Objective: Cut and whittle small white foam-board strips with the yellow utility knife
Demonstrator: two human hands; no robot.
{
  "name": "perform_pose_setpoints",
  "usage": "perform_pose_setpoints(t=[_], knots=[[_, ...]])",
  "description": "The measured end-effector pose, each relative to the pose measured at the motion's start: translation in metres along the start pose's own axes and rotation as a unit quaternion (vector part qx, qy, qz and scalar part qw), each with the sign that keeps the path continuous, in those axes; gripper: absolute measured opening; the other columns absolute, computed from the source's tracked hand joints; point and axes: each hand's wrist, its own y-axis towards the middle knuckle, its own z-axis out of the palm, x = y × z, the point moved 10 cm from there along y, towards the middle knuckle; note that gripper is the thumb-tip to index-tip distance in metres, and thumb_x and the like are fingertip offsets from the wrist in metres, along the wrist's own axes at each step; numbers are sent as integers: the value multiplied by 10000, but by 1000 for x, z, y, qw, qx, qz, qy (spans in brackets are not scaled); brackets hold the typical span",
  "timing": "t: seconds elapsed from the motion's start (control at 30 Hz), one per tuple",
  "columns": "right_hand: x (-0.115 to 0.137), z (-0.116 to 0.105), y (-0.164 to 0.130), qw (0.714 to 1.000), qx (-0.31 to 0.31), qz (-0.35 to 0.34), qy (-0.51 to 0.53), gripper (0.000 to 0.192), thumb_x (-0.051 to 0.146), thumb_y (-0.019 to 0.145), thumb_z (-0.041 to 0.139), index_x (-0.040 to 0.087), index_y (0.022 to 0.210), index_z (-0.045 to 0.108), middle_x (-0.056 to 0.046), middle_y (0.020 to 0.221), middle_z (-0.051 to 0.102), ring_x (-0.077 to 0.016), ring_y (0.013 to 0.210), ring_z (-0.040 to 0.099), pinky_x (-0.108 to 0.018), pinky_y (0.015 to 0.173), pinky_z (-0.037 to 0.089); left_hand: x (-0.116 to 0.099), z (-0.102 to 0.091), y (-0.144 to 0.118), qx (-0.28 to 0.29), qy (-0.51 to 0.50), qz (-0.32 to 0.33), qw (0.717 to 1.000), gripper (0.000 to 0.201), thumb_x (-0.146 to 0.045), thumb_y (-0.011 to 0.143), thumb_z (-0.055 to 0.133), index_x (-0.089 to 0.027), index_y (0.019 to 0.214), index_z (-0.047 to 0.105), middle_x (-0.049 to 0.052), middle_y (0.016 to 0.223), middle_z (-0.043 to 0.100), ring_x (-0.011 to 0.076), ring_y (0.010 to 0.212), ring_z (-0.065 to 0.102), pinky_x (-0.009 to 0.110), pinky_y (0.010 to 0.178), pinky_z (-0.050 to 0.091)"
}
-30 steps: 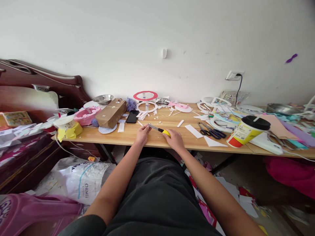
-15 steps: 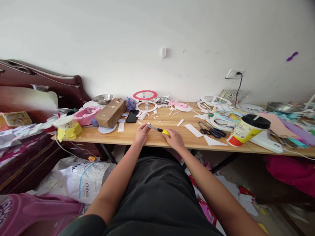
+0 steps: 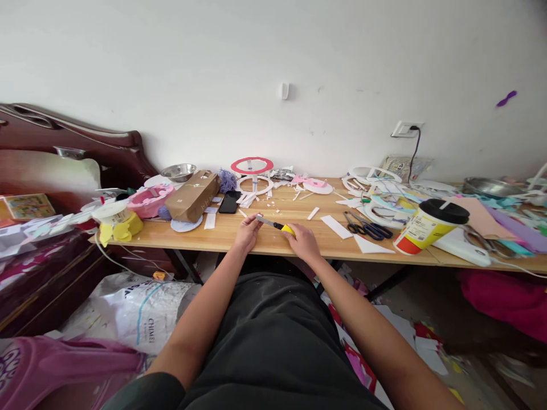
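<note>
Utility knife (image 3: 277,225) gripped in right hand (image 3: 304,241), left hand (image 3: 247,232) pinching its blade tip, lidded cup (image 3: 429,226) nearby

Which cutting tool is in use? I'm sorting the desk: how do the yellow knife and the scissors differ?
The yellow knife is gripped in the right hand, blade toward the left hand; the scissors lie untouched on the table. The knife's handle is yellow, the scissors' dark. Both are over the wooden desktop.
</note>
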Motion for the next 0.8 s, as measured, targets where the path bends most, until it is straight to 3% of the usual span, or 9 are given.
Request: perform_pose_setpoints(t=[0.2, 0.33, 0.5, 0.6, 0.8], knots=[[0, 0, 0, 1000, -5, 0, 1, 354, 413, 966, 498, 217, 1232, 625, -96, 1168, 700, -251, 1054, 627, -374, 919, 436, 1, -2, 1, -6, 9, 4, 1000, 322, -211, 579, 884, -165, 854, 723, 31, 850, 723, 126, 798, 657, 296, 862, 495], [-1, -1, -1, 1000, -8, 1, 3, 349, 410, 972, 487, 226, 1236, 622, -94, 1185, 694, -248, 1074, 624, -377, 933, 435, 1, -3, 1, -10, 23, 1, 1000, 233, -193, 650, 850, -152, 806, 682, 29, 847, 701, 120, 799, 644, 273, 828, 506], [0, -1, -1, 1000, -8, -1, 3, 353, 414, 974, 480, 220, 1230, 626, -93, 1181, 697, -252, 1073, 625, -385, 940, 437, 8, -3, 1, -8, 54, -22, 998, 241, -301, 906, 627, -133, 1078, 626, 67, 1070, 651, 172, 912, 641, 366, 796, 559], [0, -1, -1, 1000, -7, -1, 4, 356, 414, 973, 480, 224, 1236, 624, -95, 1180, 697, -254, 1077, 625, -389, 947, 435, 13, -1, 1, -3, 68, -42, 997, 326, -339, 927, 594, -153, 1194, 587, 91, 1179, 618, 202, 993, 632, 406, 837, 557], [2, -2, -2, 1000, -7, -5, 5, 356, 412, 973, 480, 218, 1236, 624, -97, 1174, 699, -253, 1065, 628, -383, 944, 434, 18, 0, -1, 11, 83, -73, 994, 357, -349, 925, 594, -160, 1227, 573, 99, 1224, 601, 218, 1036, 621, 430, 868, 548]])
